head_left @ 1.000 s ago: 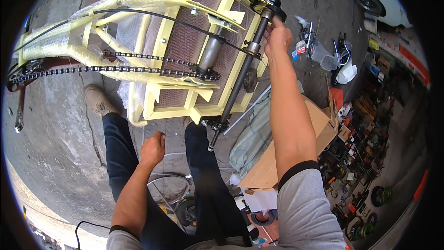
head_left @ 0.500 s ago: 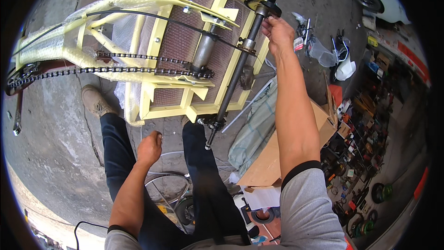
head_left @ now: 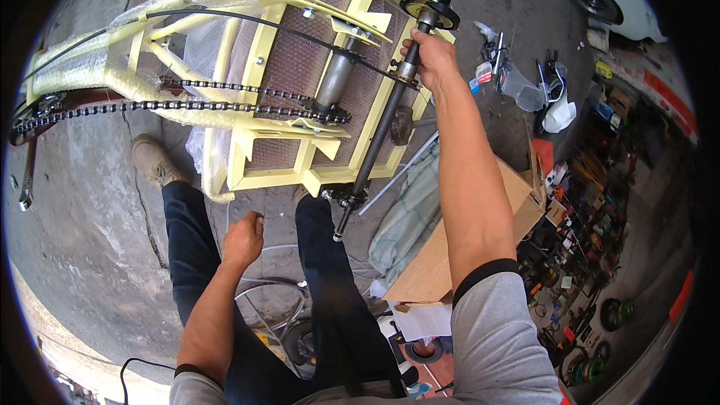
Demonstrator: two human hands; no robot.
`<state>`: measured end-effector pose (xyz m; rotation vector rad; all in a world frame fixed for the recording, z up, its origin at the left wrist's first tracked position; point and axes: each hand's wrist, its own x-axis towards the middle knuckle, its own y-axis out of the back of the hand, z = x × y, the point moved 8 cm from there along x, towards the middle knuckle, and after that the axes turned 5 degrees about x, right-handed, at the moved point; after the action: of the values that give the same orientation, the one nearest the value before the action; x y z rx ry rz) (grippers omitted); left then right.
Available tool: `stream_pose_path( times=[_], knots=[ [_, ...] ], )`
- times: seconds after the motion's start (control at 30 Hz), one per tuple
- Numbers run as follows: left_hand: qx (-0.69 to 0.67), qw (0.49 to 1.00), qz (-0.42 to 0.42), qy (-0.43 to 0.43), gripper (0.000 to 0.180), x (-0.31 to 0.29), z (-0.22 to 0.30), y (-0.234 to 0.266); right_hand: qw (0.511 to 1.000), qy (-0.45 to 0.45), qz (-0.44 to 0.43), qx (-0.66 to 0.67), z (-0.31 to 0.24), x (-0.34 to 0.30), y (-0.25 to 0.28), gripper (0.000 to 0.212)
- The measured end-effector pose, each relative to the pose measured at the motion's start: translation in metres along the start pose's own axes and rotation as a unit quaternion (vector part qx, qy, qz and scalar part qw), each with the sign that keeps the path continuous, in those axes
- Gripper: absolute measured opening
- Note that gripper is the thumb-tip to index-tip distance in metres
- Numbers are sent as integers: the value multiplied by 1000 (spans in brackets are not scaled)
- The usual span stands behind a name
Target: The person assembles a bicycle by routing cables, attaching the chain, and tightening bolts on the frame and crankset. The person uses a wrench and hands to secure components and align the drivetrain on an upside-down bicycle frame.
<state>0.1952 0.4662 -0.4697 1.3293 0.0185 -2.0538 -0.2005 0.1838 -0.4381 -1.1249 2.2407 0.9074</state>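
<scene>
A pale yellow tricycle frame (head_left: 234,151), partly wrapped in clear plastic, lies before me. Along its right end runs a long black rear axle (head_left: 380,124), slanting from upper right to lower middle. My right hand (head_left: 433,58) is closed round this axle, between its round black hub part (head_left: 442,15) and a metal collar (head_left: 406,70). A chain (head_left: 202,107) runs from the left end of the frame to a sprocket by a grey metal cylinder (head_left: 334,82). My left hand (head_left: 244,241) hangs over my legs, fingers curled, with nothing visible in it.
A cardboard box (head_left: 431,262) and a greenish wrapped bundle (head_left: 405,217) lie beneath my right arm. Small parts and plastic bags (head_left: 523,82) are on the floor at the right. Beyond them is a heap of parts (head_left: 585,217). A vehicle wheel (head_left: 596,0) stands at the upper right.
My right hand has moved left and slightly down from beside the hub part and now wraps round the axle. The axle's upper end has shifted slightly right. My left hand has stayed in place.
</scene>
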Motion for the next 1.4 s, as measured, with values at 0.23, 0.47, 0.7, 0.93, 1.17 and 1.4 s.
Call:
stream_pose_path(
  times=[0.23,0.47,0.7,0.93,1.17,1.4],
  knots=[
    [-10,1000,-2,0,24,-1,4,2,972,102,126,-173,-15,-4,9,26],
    [-16,1000,-3,-1,24,0,5,2,994,-20,-111,10,6,-6,6,22],
    [-1,1000,-10,4,23,1,7,2,992,56,-50,-101,-2,2,7,24],
    [-6,1000,-7,-2,23,2,4,1,880,144,143,-430,-26,-13,12,45],
    [-2,1000,-20,12,26,1,5,1,946,133,44,-294,-15,-11,9,39],
    [3,1000,-23,10,26,3,6,2,980,104,-49,-163,-1,-3,16,22]
  ],
)
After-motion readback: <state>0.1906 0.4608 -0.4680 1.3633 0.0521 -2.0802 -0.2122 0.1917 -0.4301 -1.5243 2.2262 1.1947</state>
